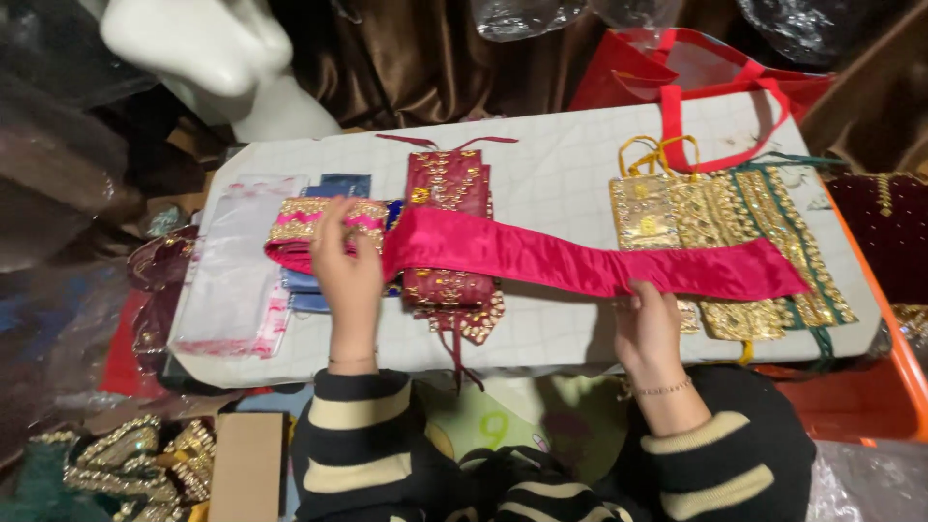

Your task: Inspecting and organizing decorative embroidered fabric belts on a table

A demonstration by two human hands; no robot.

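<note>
A long bright pink satin band point(580, 259) with a gold-embroidered end lies stretched across a white quilted board point(570, 164). My left hand point(346, 271) grips its folded, embroidered left end. My right hand point(646, 324) pinches the band's lower edge near its right part. Under the band lies a maroon embroidered piece point(447, 184) with gold beading.
Gold and green embroidered belts point(735, 222) lie at the board's right. A clear plastic sleeve point(237, 261) lies at the left. A red bag point(696, 72) and a white mannequin point(232, 68) stand behind. An orange crate point(894, 377) is at the right, more gold trim point(135, 459) lower left.
</note>
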